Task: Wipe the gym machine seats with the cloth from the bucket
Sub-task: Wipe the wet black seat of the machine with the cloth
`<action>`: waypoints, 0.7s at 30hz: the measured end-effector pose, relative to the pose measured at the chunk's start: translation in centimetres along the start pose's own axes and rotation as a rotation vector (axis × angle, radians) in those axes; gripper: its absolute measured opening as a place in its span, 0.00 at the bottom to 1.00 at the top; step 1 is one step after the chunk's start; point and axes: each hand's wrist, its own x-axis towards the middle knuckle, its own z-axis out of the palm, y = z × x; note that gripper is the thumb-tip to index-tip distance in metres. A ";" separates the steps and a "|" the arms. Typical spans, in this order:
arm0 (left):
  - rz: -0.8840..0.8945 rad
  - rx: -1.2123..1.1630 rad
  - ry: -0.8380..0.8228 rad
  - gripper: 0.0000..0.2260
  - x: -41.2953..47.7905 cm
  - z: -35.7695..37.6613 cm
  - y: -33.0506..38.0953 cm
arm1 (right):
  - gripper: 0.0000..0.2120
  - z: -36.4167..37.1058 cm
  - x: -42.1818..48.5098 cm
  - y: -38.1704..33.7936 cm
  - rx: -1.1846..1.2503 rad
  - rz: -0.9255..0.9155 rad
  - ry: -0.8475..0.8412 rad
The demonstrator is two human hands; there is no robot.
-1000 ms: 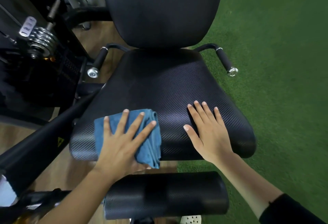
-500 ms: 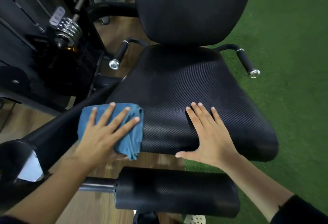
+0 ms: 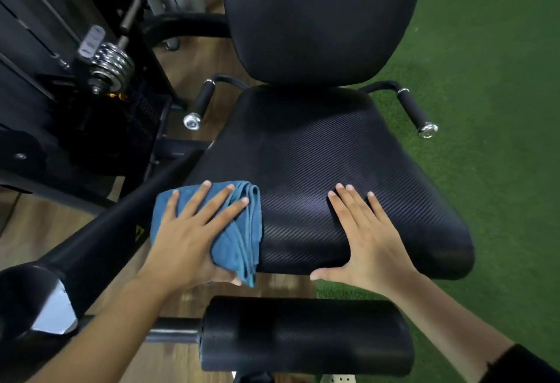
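While the left hand (image 3: 188,240) lies flat on the folded blue cloth (image 3: 244,231), its four fingers are straight and fanned apart, with the tips reaching almost to the cloth's far edge. It presses down on the cloth rather than clutching it. The thumb sits low at the near side, where the folds hang down, and whether it hooks under them cannot be told. The cloth sits on the front left corner of the black ribbed seat (image 3: 333,155), and its layered edges drape over the seat's front lip.

The right hand (image 3: 369,246) rests palm down directly on the seat, near the cloth but apart from it. Its fingers are straight and close together, the thumb sticks out sideways along the front edge, and it holds nothing.

Behind the seat rises the smooth black backrest (image 3: 318,18), with a padded handle on either side. Below both wrists lies a black roller pad (image 3: 303,334). Green turf (image 3: 500,79) spreads to the right, and a black frame arm (image 3: 100,249) crosses the wooden floor (image 3: 42,231) on the left.
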 end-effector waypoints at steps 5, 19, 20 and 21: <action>-0.186 -0.143 0.004 0.51 5.0 -1.5 3.1 | 0.43 -0.3 0.2 -0.1 0.107 0.051 0.091; -0.413 -0.256 -0.048 0.32 11.4 -1.6 3.3 | 0.38 0.2 7.0 0.0 0.221 0.335 0.156; -0.416 -0.260 -0.060 0.33 12.2 -1.8 4.2 | 0.39 0.2 7.4 0.1 0.234 0.347 0.154; -0.396 -0.258 -0.073 0.36 12.4 -2.1 5.1 | 0.38 0.3 7.5 0.3 0.245 0.358 0.153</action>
